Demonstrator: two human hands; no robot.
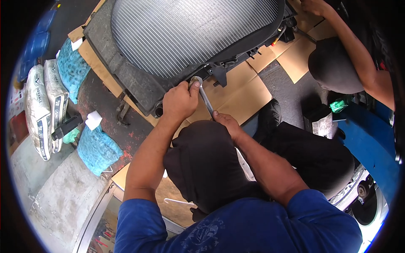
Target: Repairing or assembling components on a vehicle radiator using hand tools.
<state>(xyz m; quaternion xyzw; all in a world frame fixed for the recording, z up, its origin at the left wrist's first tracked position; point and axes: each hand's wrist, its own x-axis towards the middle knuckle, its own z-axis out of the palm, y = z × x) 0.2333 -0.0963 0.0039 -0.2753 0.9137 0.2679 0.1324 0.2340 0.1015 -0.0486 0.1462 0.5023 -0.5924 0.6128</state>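
A large radiator (185,38) with a silver finned core in a dark plastic frame lies flat across the top of the view. At its near edge, my left hand (181,99) is closed around the ring end of a metal wrench (205,99), its thumb resting on the head. The handle slopes down toward me, and my right hand (228,123) grips its lower end. What the ring end sits on is hidden by my left fingers. A black bracket (219,76) juts from the frame just right of the wrench head. My dark-trousered knee (211,156) rises between my forearms.
Cardboard (240,97) lies under the radiator. At the right, another person's forearm (358,46) reaches to the frame's far corner. White printed sacks (40,114) and blue patterned cushions (99,147) stand left. A blue panel (367,135) is at right.
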